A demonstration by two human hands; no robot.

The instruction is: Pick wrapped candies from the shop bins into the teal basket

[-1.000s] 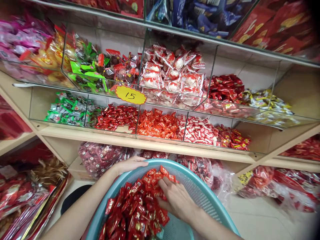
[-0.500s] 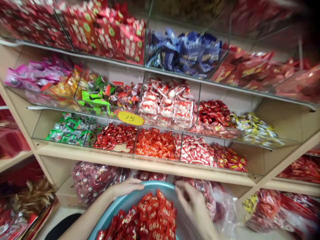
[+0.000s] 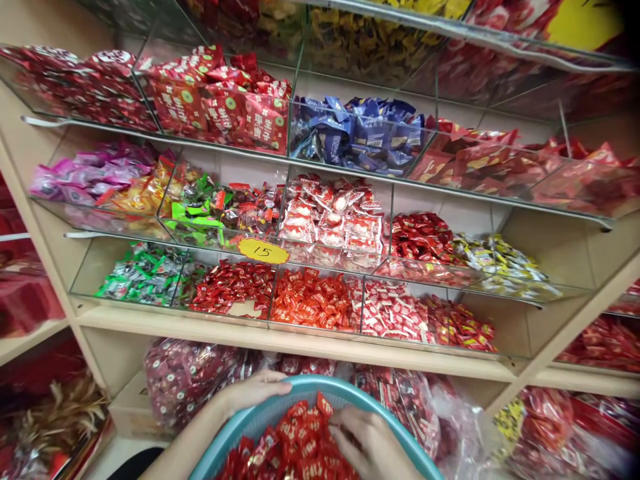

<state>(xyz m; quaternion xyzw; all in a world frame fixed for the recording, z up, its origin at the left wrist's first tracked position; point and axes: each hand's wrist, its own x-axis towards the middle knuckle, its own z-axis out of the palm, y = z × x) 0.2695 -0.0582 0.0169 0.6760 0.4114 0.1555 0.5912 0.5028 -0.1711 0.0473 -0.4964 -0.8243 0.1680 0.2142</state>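
A teal plastic basket (image 3: 423,445), partly cut off by the bottom edge, holds a heap of red wrapped candies (image 3: 295,443) with gold lettering. My left hand (image 3: 255,390) grips the basket's rim at its far left side, fingers over the edge. Inside the basket, at the right of the heap, my right hand (image 3: 367,437) reaches down with bent fingers that stand apart, their tips at the candies. No candy shows lifted in it.
Ahead, a shelf (image 3: 300,350) carries clear bins of wrapped sweets, including orange-red candies (image 3: 313,300) and blue packets (image 3: 360,133). A yellow price tag (image 3: 263,251) reads 15. Bagged candies (image 3: 187,380) lie under the shelf, beside a cardboard box (image 3: 133,410).
My right hand has moved from the basket's far rim down and inward to the candies. My left hand stays on the rim. The view has tilted up slightly, showing more upper shelves.
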